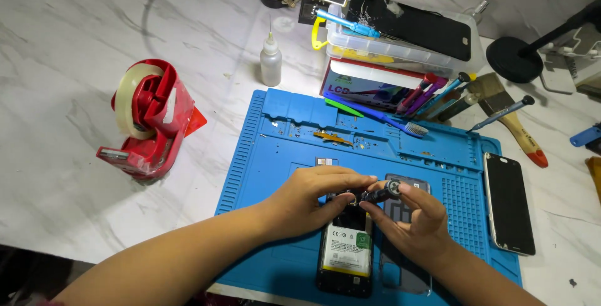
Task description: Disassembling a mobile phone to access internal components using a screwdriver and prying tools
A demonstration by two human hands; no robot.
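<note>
Left hand: the left hand lies over the top end of the opened phone, fingers bent and pressing on it, thumb and forefinger narrowed near the screwdriver tip.
Right hand: the right hand pinches a small dark precision screwdriver, fingers closed round its shaft, the round cap tilted toward 1 o'clock.
Opened phone: back cover off, battery with its white label showing, on the blue work mat at 6 o'clock of the view.
Removed cover: a grey back panel just beside the phone, at its 3 o'clock, partly under the right hand.
Second phone: a dark-screened phone on the mat's edge at 3 o'clock.
Tape dispenser: red tape dispenser at 9 o'clock, well apart from the mat.
Bottle: needle-tip bottle at 11 o'clock.
Tools: toothbrush, brush with wooden handle and clear plastic box toward 1 o'clock.
</note>
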